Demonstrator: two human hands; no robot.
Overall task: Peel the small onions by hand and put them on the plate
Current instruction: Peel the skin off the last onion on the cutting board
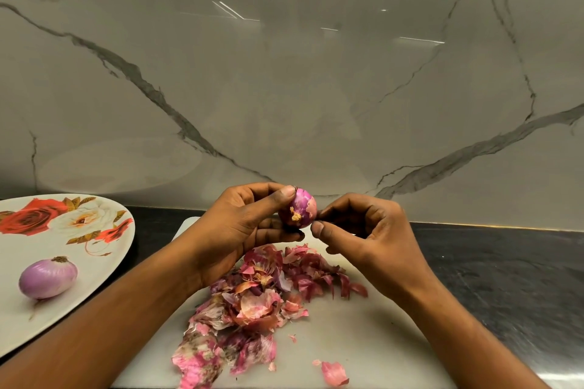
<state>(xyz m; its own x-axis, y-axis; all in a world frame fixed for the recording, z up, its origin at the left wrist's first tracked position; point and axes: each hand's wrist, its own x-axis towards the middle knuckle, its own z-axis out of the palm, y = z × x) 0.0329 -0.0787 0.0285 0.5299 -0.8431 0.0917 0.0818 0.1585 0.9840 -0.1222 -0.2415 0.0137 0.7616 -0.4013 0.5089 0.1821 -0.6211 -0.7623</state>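
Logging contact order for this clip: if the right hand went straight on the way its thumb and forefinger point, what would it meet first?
The small, partly peeled purple onion gripped by the left hand; depth is unclear, but the right hand seems to pinch its skin.

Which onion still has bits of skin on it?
The onion held up in the left hand, patchy with skin. The other onion lies smooth on the flowered plate.

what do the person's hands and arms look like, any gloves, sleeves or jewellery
Both are bare. The left hand and right hand have no gloves or rings, and the thumbnails look short. The forearms show no sleeves, watch or bracelets as far as the frame reaches.
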